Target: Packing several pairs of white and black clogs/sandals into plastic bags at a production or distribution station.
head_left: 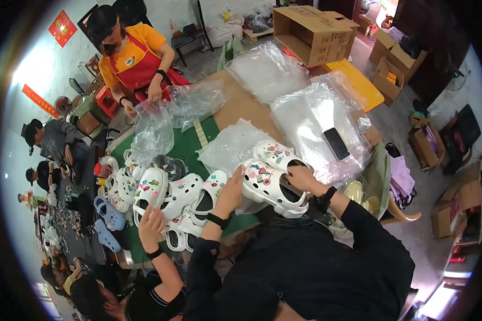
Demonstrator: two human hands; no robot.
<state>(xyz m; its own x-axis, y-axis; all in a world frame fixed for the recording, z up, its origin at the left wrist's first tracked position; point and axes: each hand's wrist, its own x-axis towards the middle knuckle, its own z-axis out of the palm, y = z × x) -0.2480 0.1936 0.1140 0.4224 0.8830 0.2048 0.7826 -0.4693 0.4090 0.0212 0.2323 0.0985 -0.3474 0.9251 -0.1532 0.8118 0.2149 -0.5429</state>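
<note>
A white clog (265, 184) with colourful charms on its toe is held in front of me. My left hand (231, 190) is closed around its toe side. My right hand (302, 178) grips it at the foot opening, with some fingers hidden. A second white clog (276, 151) with charms lies just behind the first, over a clear plastic bag (233, 140). Left of my hands sits a pile of white charm-covered clogs (182, 195). A co-worker's hand (151, 227) reaches to the pile's near edge.
Stacks of clear plastic bags (300, 123) cover the table's right, with a phone (336, 144) on top. Across the table a person in a red apron (139, 67) handles a clear bag. Blue clogs (110, 214) lie at the left. Cardboard boxes (313, 37) stand at the back right.
</note>
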